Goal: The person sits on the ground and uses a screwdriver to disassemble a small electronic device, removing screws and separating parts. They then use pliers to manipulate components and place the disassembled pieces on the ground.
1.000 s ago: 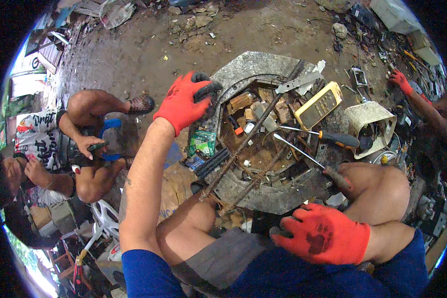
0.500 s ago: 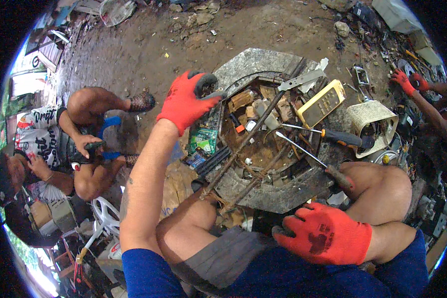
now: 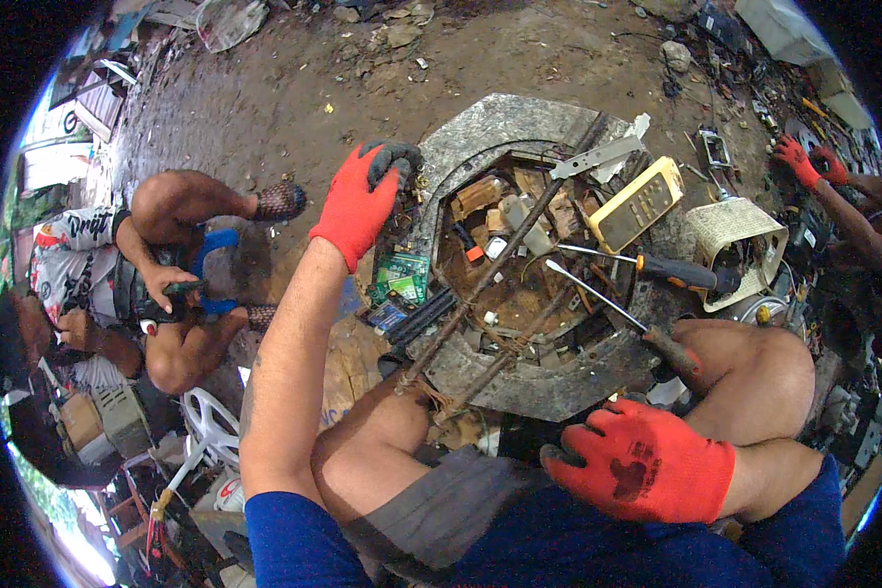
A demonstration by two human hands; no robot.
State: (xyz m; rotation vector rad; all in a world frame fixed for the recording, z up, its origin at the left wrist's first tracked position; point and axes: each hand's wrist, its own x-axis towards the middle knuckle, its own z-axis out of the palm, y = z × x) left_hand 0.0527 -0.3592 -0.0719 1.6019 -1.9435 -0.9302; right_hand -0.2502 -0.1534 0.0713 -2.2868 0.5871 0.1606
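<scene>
My left hand (image 3: 361, 204), in a red glove with dark palm and fingertips, is raised at the left edge of an octagonal grey frame (image 3: 480, 118). Its fingers and thumb are drawn together; whatever they may hold is hidden. Green circuit boards (image 3: 402, 274) lie below that hand. Gloved likewise, my right hand (image 3: 647, 465) hovers over my lap by the right knee, back upward and fingers curled under; their contents cannot be seen. Closest to it is a worn-handled screwdriver (image 3: 608, 299), its shaft reaching over the frame. Another screwdriver (image 3: 681, 272) has a black and orange handle.
Rusty rods (image 3: 505, 257) and a flat metal strip (image 3: 598, 157) cross the frame, with scraps inside. A yellowish panel (image 3: 635, 208) and a cream plastic housing (image 3: 740, 245) sit at right. One person (image 3: 167, 274) sits at left; another person's gloved hands (image 3: 804, 162) work far right.
My left hand has drawn back slightly to the left from the frame's edge, and its fingers and thumb have come together. My right hand has barely moved.
</scene>
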